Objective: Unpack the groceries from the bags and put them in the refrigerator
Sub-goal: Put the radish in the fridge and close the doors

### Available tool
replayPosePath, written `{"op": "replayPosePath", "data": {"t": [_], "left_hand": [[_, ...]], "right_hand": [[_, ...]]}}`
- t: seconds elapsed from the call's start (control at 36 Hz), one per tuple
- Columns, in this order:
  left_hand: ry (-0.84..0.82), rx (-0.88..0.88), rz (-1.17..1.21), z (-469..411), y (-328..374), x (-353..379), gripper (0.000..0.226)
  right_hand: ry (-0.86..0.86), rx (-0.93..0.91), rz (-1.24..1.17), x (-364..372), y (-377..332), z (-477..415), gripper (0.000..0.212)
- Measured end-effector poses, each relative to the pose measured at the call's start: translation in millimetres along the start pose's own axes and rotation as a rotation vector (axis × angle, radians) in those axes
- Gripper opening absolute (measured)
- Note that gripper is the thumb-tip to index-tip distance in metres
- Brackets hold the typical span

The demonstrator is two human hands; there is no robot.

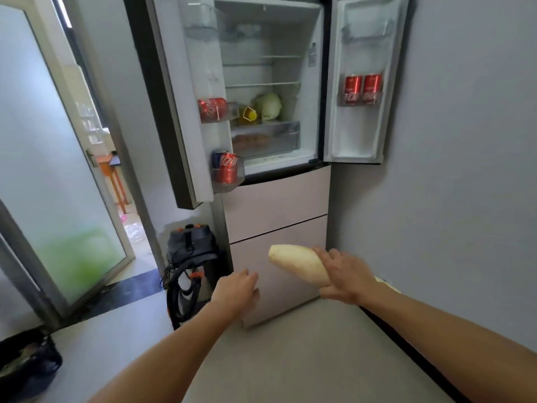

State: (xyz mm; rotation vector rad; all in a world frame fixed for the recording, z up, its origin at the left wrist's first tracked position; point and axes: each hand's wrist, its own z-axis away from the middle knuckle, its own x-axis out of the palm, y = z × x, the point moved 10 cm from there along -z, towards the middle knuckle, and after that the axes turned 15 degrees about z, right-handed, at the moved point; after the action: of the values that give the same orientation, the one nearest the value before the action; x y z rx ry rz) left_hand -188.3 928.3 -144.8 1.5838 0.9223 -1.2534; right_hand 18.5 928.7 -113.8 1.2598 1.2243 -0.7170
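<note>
Radish (296,264) sits clamped in the right hand (345,279), long axis pointing up-left toward the open fridge (273,158); left hand (239,289), probably empty, fingers loosely apart, hovers just beside its tip.

Ahead of you, the tall refrigerator (276,205) stands open: a pale round cabbage (268,106) inside it, red soda cans (363,87) in its doors, a black vacuum cleaner (189,257) left of its base.
</note>
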Motion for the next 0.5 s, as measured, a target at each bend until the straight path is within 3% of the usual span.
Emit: {"op": "replayPosePath", "data": {"t": [0.19, 0.5], "left_hand": [[0.048, 0.01, 0.04, -112.4, 10.0, -18.6, 0.031], [0.094, 0.013, 0.014, -293.6, -29.6, -33.6, 0.03]], "right_hand": [[0.031, 0.045, -0.043, -4.5, 78.7, -86.7, 0.097], [0.166, 0.045, -0.06, -7.8, 139.1, -256.2, 0.086]]}}
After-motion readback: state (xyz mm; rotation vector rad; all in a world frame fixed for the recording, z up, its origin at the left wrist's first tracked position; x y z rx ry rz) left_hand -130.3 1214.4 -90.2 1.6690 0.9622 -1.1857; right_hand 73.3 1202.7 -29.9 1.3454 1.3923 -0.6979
